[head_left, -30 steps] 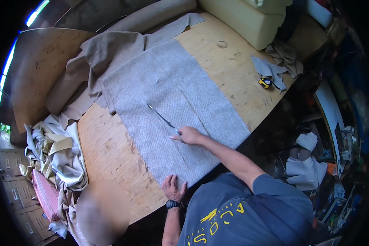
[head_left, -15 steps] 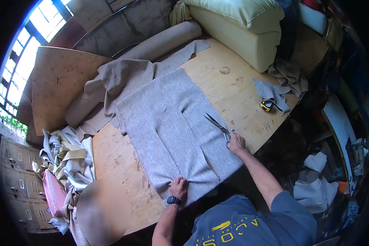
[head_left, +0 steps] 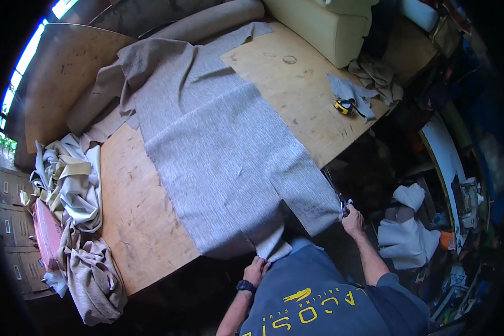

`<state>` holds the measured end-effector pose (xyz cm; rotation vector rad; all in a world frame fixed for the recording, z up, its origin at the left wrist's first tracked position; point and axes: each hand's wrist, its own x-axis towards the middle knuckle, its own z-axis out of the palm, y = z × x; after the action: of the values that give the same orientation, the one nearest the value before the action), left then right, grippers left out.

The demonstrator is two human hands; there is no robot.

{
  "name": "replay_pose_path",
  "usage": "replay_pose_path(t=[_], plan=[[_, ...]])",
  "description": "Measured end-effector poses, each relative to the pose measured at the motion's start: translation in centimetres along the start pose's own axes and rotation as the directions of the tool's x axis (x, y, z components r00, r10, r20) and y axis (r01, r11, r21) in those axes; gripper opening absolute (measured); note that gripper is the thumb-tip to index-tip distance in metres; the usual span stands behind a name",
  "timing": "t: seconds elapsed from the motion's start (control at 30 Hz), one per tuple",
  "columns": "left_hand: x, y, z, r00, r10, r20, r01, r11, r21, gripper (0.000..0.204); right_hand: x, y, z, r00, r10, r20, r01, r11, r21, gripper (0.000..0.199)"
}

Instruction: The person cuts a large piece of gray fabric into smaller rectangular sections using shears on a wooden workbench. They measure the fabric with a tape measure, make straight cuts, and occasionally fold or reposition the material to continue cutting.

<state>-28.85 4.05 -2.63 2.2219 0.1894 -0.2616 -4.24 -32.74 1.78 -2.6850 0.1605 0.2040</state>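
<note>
A grey woven fabric (head_left: 229, 151) lies across the wooden table, its near end reaching over the front edge. Close to my body, my left hand (head_left: 256, 271), with a dark watch on its wrist, is closed on the gathered near edge of the cloth. A slit parts a right-hand strip (head_left: 308, 199) from the rest, with a dark gap between. My right hand (head_left: 353, 220) grips the handles of the scissors (head_left: 343, 208) beside that strip's outer corner, beyond the table edge. The blades point away from me; how far apart they are is hard to see.
At the back lies a fabric roll (head_left: 207, 22) beside a pale yellow-green upholstered piece (head_left: 319, 31). A yellow-black tape measure (head_left: 343, 107) sits by scraps (head_left: 353, 92) at the right edge. Crumpled cloths (head_left: 73, 179) pile up left; white material (head_left: 409, 238) lies low at right.
My left hand has drawn the fabric toward me over the front edge, and the slit has spread into a gap. The scissors have come nearer, past the table's edge. The view has shifted.
</note>
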Motion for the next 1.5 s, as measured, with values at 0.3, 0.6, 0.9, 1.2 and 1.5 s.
replay_pose_path(t=[0.3,0.6,0.9,1.2,1.5], plan=[[9.1,1.2,-10.8,0.796,0.167,-0.581,-0.040,0.973,0.226,0.023,-0.9,-8.2,1.6,0.994,-0.105,0.001,0.101,0.959,0.265,0.049],[17.8,-3.2,-19.6,0.720,0.132,-0.681,0.042,0.972,0.233,0.023,10.1,-15.4,1.8,0.924,-0.381,-0.038,0.373,0.871,0.321,0.048],[46.2,-2.7,-41.2,0.822,0.173,-0.542,0.079,0.908,0.411,0.039,42.6,-27.3,7.0,0.869,-0.433,-0.239,0.442,0.897,-0.018,0.085],[72.9,-5.9,-37.5,0.792,-0.149,-0.592,0.536,0.631,0.560,0.094,54.8,-34.3,8.6,0.875,-0.453,-0.172,0.438,0.891,-0.119,0.091],[86.8,-11.6,-47.4,0.747,0.044,-0.664,0.433,0.726,0.535,0.087,55.6,-33.7,8.8,0.841,-0.510,-0.181,0.482,0.858,-0.180,0.090]])
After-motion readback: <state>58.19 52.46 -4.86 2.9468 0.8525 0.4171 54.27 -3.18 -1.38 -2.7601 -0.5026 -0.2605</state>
